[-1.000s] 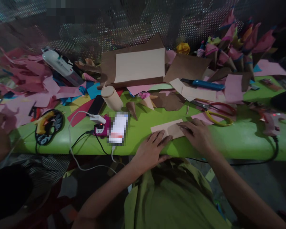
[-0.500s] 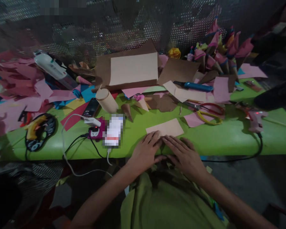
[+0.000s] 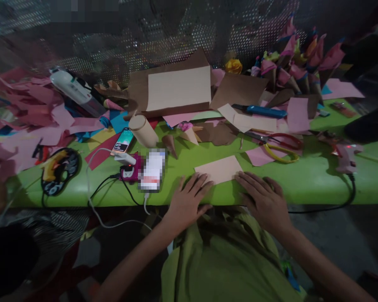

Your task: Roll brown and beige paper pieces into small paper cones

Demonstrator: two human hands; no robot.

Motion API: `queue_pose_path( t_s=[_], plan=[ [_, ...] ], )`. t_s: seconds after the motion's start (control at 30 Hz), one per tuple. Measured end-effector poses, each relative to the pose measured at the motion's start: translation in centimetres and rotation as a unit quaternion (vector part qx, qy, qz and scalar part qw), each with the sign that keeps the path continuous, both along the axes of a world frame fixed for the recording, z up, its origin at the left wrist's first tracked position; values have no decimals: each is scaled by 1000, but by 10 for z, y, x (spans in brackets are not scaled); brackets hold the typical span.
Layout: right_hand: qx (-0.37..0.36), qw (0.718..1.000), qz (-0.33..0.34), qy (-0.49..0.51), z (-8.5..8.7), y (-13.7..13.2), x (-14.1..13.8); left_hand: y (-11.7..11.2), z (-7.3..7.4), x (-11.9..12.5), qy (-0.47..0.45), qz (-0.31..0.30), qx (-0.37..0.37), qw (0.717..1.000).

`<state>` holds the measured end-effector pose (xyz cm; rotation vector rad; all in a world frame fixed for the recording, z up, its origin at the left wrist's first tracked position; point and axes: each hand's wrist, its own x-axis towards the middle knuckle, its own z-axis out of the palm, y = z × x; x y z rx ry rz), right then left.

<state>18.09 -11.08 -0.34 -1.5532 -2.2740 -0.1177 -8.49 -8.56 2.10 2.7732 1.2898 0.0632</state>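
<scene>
A rectangular piece of beige paper (image 3: pixel 219 168) lies on the green-covered table (image 3: pixel 182 197) in front of me. My left hand (image 3: pixel 189 197) rests on its lower left corner with the fingers spread and flat. At the paper's right edge lies my right hand (image 3: pixel 263 199), fingers stretched out and their tips touching the corner. Neither hand grips anything. Beyond the paper are a small brown paper cone (image 3: pixel 169 144) and scissors (image 3: pixel 282 147) with red and yellow handles, lying partly on a pink paper piece.
A glue gun (image 3: pixel 347 157) stands at the right. A blue utility knife (image 3: pixel 266 111) lies behind the scissors. To the left are a lit phone (image 3: pixel 153 170), a magenta socket block (image 3: pixel 130 170) with cables and a paper roll (image 3: pixel 143 131). Paper cones (image 3: pixel 297 75) crowd the back right.
My right hand has slid right, from the paper's near middle to its right edge. My left hand stays at the left corner. The second phone's screen has lit up.
</scene>
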Motion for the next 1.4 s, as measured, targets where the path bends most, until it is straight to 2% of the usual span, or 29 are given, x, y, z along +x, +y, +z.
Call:
queue_pose_path(
  t_s=[0.2, 0.33, 0.5, 0.57, 0.73, 0.87, 0.93, 1.03, 1.2, 1.33, 1.4],
  plan=[
    [19, 1000, -1, 12, 0, 1, 0, -16, 6, -16, -1, 46, -1, 999],
    [27, 1000, 2, 10, -2, 1, 0, -18, 6, -15, -58, 59, 8, 997],
    [37, 999, 1, 17, -5, 2, -1, 1, 6, -1, -184, 158, 55, 969],
    [38, 999, 0, 21, -5, 2, -2, 14, 7, 6, -194, 197, 62, 959],
    [33, 999, 1, 28, -7, 3, 0, 36, 12, 20, -170, 250, 2, 953],
    [30, 999, 2, 36, -6, 4, 0, 39, 12, 26, -223, 261, -38, 938],
    [35, 999, -13, 38, -1, 6, -2, 37, 11, 29, -268, 249, -23, 930],
    [71, 995, -40, 53, 15, 11, -11, 30, 13, 37, -309, 196, 45, 929],
    [76, 983, 73, 150, 37, 20, -27, 8, 23, 48, -313, 61, 168, 933],
    [83, 968, 85, 221, 37, 21, -24, -3, 32, 43, -276, -32, 144, 950],
    [76, 961, 84, 253, 33, 21, -18, -3, 34, 34, -226, -52, 108, 967]
  ],
)
